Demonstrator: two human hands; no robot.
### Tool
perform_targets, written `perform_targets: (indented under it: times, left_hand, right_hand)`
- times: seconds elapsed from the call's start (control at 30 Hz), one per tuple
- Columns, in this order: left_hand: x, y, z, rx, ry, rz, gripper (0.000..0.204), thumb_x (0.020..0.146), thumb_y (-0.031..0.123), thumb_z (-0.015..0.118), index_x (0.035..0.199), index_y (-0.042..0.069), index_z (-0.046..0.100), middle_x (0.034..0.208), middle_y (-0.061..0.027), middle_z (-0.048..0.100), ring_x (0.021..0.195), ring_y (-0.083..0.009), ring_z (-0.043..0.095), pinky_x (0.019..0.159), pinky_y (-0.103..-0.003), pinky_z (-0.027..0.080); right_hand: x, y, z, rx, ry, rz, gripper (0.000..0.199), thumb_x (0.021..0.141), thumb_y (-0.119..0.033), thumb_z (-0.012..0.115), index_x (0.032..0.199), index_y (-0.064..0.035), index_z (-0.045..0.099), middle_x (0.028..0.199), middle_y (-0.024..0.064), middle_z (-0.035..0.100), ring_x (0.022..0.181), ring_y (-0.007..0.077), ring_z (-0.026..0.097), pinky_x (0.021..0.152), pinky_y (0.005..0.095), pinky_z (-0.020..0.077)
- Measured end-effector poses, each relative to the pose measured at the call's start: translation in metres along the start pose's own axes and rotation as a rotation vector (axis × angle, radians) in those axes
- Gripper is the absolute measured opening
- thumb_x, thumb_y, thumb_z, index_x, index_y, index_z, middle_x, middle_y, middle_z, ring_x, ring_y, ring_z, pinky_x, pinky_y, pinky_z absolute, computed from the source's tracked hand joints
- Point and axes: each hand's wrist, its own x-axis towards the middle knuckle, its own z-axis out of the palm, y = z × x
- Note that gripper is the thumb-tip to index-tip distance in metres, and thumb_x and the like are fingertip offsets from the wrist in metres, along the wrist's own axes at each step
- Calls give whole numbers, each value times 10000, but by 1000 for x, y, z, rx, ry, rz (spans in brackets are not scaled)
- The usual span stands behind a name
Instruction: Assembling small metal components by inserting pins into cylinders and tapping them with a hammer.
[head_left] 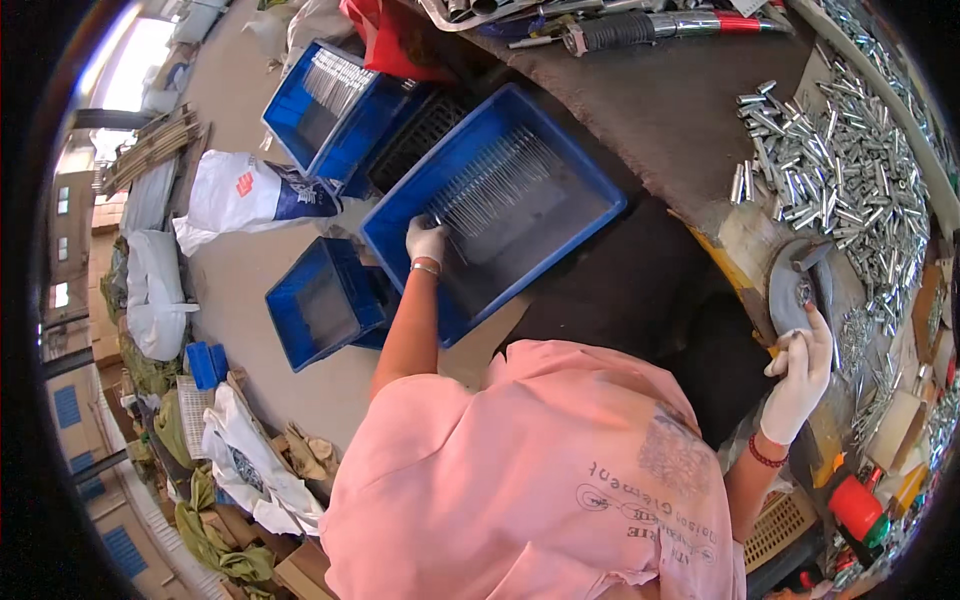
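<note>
My left hand [427, 240], in a white glove, reaches into a large blue plastic crate [575, 240]. Its fingers are closed at the near left end of a row of thin metal rods [490, 185], apparently round one rod; the fingertips are partly hidden. The rods lie side by side on the crate's grey bottom. Off to the right, my right hand [803, 365] wears a white glove with a bare index fingertip. That finger stretches toward a round grey metal dish [785, 285] at the bench edge, while the other fingers bend loosely. I see nothing held there.
A heap of short shiny metal tubes [850, 170] covers the bench at right. A hand tool with a ribbed dark grip [650, 30] lies at the back. More blue crates [340, 120] stand left, near a white sack [240, 195]. A red and green container [858, 510] is at lower right.
</note>
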Motion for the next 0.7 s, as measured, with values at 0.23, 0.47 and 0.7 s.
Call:
perform_targets:
  times: [0.23, 0.47, 0.7]
  left_hand:
    - [38, -9, 15, 294, 25, 179, 482, 830, 153, 827, 1280, 12, 732, 1210, -215, 783, 1147, -381, 743, 1011, -426, 566]
    - [18, 12, 10, 489, 58, 204, 516, 916, 321, 819, 1349, 67, 701, 1323, -217, 738, 1243, -411, 694, 1050, -481, 540]
    - [-61, 199, 2, -105, 285, 758, 207, 1021, 150, 742, 1178, 16, 729, 1088, -117, 763, 969, -247, 718, 906, -350, 562]
  right_hand:
    - [-1, 4, -7, 24, 38, 9, 376, 1074, -59, 547, 1428, 39, 626, 908, 43, 648, 593, 43, 476, 546, 216, 415]
    - [-5, 9, -11, 15, 10, -38, 337, 1077, -71, 561, 1389, 3, 663, 913, 58, 694, 609, 63, 534, 574, 220, 450]
    - [-6, 3, -9, 109, -44, 47, 305, 1049, 8, 568, 1324, -27, 695, 904, 41, 730, 614, 41, 559, 585, 215, 470]
